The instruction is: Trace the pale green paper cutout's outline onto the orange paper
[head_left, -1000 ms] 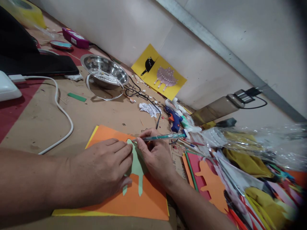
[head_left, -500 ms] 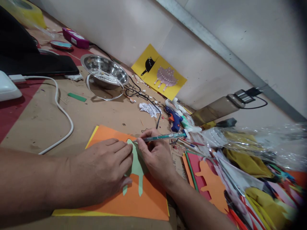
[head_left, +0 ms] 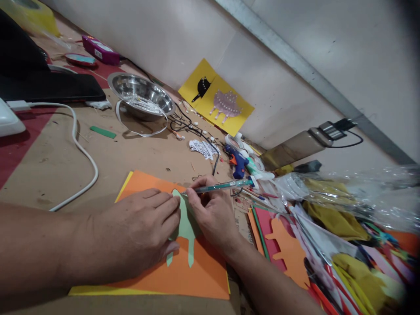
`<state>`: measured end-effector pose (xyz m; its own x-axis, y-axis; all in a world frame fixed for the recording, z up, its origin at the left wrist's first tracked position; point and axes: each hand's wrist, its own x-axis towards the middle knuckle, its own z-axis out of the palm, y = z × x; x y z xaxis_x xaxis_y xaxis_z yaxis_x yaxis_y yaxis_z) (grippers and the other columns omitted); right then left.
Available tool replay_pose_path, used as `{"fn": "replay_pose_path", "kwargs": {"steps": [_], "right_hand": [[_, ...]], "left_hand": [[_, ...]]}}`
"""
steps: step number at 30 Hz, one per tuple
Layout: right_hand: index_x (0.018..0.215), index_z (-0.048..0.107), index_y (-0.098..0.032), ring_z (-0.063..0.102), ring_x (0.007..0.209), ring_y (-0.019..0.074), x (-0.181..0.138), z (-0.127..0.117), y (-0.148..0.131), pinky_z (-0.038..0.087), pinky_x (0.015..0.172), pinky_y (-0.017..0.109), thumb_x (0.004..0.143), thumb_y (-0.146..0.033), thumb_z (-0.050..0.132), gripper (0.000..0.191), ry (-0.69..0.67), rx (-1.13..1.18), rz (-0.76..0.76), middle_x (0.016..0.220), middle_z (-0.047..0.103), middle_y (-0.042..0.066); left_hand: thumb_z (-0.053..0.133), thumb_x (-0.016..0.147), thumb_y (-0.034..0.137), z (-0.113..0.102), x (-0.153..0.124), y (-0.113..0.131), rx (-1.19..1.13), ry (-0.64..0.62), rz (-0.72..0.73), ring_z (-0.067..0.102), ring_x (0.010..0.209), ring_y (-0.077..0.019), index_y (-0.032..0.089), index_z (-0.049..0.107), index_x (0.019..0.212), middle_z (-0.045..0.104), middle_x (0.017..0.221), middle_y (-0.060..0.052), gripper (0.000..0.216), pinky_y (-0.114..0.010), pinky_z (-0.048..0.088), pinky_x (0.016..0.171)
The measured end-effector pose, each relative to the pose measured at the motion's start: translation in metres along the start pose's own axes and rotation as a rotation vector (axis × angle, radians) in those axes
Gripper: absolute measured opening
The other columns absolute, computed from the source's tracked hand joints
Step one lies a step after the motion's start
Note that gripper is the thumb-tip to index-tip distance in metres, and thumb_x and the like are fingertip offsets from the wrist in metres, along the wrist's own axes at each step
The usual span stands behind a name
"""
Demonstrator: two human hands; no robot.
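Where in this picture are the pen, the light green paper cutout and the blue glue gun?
Pen (head_left: 226, 186): head view, on the middle of its barrel.
Light green paper cutout (head_left: 187, 224): head view, on its broad uncovered part.
Blue glue gun (head_left: 241, 166): head view, on its blue casing.

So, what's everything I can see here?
Orange sheet: one, orange, front centre
Cutout: one, pale green, on the sheet
Pen: one, teal, above the sheet
Bowl: one, silver, back left
White cable: one, white, left
Device: one, black, left
Glue gun: one, blue, centre right
Bottle: one, grey, back right
Card: one, yellow, back centre
Clutter: uncountable, mixed colours, right
Left hand: one, bare, on the cutout
Right hand: one, bare, holding the pen
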<state>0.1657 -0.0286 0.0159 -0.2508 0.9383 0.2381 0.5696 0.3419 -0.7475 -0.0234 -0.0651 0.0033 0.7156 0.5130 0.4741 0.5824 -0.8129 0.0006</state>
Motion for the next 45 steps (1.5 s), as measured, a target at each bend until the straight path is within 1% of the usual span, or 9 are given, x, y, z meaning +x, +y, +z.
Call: {"fn": "replay_pose_path", "kwargs": {"steps": [6,10,13,15,17,20,26,37,45], "right_hand": [[0.076,0.055,-0.025,0.050,0.048,0.0114,-0.0001,0.0003,0.0005,0.039,0.048,0.023,0.088,-0.026,0.058,0.013,0.016,-0.007,-0.004,0.058,0.058,-0.005],[0.075,0.055,-0.025,0.050,0.047,0.0115,-0.0005,0.0008,0.0014,0.039,0.048,0.023,0.088,-0.026,0.058,0.013,0.013,0.012,0.002,0.057,0.056,-0.006],[0.077,0.056,-0.025,0.052,0.049,0.0119,-0.0014,0.0020,0.0033,0.040,0.048,0.023,0.088,-0.028,0.060,0.013,0.058,0.090,0.028,0.058,0.057,-0.005],[0.078,0.057,-0.024,0.052,0.049,0.0120,-0.0023,0.0027,0.0049,0.039,0.047,0.023,0.089,-0.030,0.062,0.013,0.106,0.151,0.051,0.059,0.057,-0.006],[0.078,0.056,-0.024,0.052,0.049,0.0121,-0.0027,0.0030,0.0059,0.039,0.047,0.023,0.089,-0.031,0.062,0.014,0.124,0.177,0.070,0.058,0.056,-0.006],[0.077,0.055,-0.025,0.051,0.049,0.0121,-0.0020,0.0024,0.0060,0.039,0.048,0.024,0.089,-0.030,0.062,0.015,0.101,0.141,0.067,0.058,0.055,-0.006],[0.075,0.053,-0.026,0.053,0.051,0.0135,-0.0003,0.0015,0.0049,0.041,0.051,0.025,0.089,-0.030,0.057,0.016,0.087,0.022,0.031,0.058,0.056,-0.005],[0.075,0.053,-0.026,0.053,0.050,0.0136,0.0002,0.0002,0.0047,0.040,0.050,0.025,0.089,-0.029,0.057,0.014,0.066,0.004,0.000,0.057,0.057,-0.005],[0.075,0.053,-0.026,0.053,0.052,0.0141,-0.0003,0.0010,0.0057,0.041,0.052,0.026,0.089,-0.029,0.057,0.015,0.090,-0.019,0.000,0.059,0.057,-0.005]], "left_hand": [[0.080,0.092,0.042,0.0021,0.0017,-0.0001,-0.006,-0.009,0.006,0.069,0.083,-0.0267,0.013,0.075,0.092,0.077,0.090,-0.011,0.029,-0.039,0.055,0.071],[0.078,0.094,0.042,0.0028,0.0008,0.0000,0.000,0.004,0.002,0.068,0.083,-0.0264,0.014,0.074,0.091,0.077,0.091,-0.011,0.029,-0.039,0.055,0.072],[0.078,0.093,0.042,0.0023,-0.0007,0.0003,-0.006,0.016,0.000,0.068,0.083,-0.0260,0.014,0.074,0.092,0.077,0.091,-0.011,0.028,-0.039,0.055,0.074],[0.079,0.092,0.042,0.0016,-0.0011,0.0003,-0.010,0.016,0.002,0.068,0.083,-0.0257,0.014,0.074,0.092,0.077,0.089,-0.010,0.028,-0.039,0.055,0.073],[0.079,0.092,0.041,0.0007,-0.0007,0.0001,-0.010,0.010,0.005,0.068,0.081,-0.0255,0.015,0.074,0.091,0.076,0.088,-0.009,0.027,-0.039,0.055,0.072],[0.079,0.091,0.039,-0.0005,0.0004,-0.0004,-0.002,0.003,0.006,0.068,0.080,-0.0255,0.014,0.075,0.092,0.076,0.086,-0.008,0.025,-0.039,0.055,0.070],[0.077,0.094,0.042,0.0017,-0.0006,-0.0001,-0.009,-0.004,0.000,0.067,0.084,-0.0256,0.014,0.074,0.093,0.076,0.090,-0.010,0.028,-0.039,0.054,0.073],[0.079,0.092,0.040,0.0012,-0.0009,0.0009,-0.003,0.005,0.000,0.068,0.081,-0.0261,0.014,0.074,0.091,0.076,0.088,-0.010,0.026,-0.039,0.055,0.070],[0.081,0.089,0.040,0.0020,-0.0007,0.0009,-0.004,0.022,-0.004,0.068,0.080,-0.0261,0.014,0.075,0.090,0.076,0.087,-0.009,0.027,-0.039,0.056,0.069]]}}
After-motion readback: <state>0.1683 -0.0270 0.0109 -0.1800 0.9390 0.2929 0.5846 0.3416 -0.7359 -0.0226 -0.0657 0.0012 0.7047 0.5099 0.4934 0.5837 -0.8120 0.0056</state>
